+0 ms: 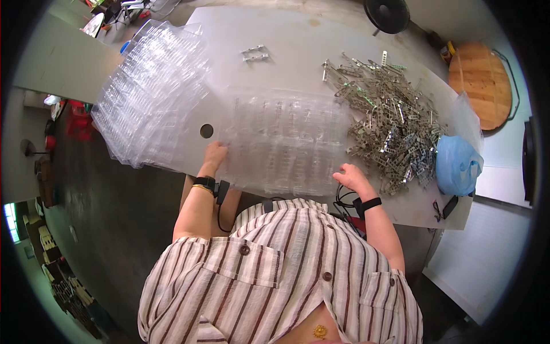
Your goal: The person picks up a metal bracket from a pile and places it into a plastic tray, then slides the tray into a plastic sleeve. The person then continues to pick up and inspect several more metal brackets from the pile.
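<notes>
Clear moulded plastic tray [286, 140] lying long-axis across the table's [298, 46] near edge; left hand [215, 156] and right hand [350, 176] both curling, gripping its near corners.

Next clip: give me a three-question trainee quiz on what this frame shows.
1. True or false: the pile of metal brackets lies to the person's right of the clear plastic tray.
2. Which hand rests on the tray's near-left edge? A) left hand B) right hand C) neither
3. Fill in: the stack of empty clear trays sits on the table's ____ side.

Key: 1 true; 2 A; 3 left.
</notes>
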